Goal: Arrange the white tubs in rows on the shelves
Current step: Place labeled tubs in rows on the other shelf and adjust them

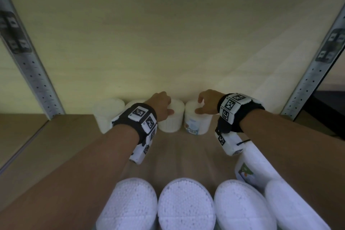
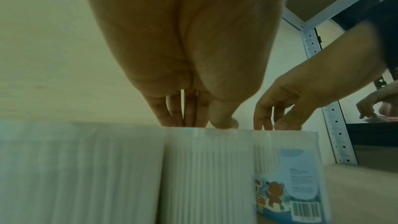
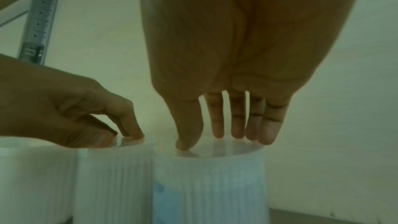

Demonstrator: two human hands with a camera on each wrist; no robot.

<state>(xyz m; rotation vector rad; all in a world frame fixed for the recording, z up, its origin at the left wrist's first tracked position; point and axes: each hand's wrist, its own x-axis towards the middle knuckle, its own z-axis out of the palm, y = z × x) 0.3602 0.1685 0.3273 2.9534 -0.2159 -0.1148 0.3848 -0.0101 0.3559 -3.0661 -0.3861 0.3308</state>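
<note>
I find a back row started against the shelf [image 1: 56,136] wall: four white tubs side by side. My left hand [image 1: 160,105] rests close-held fingertips [image 2: 170,120] on the plain tub [image 1: 171,119]; my right hand [image 1: 207,101] sets slightly spread fingertips [image 3: 267,134] on the labelled tub [image 1: 197,123]. Neither hand grips. Five front tubs [image 1: 184,205] remain near the edge, one lying tipped.

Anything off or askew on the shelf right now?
One tub lies on its side at front right, unlike the upright back row. Nothing spilled or visibly damaged.
</note>
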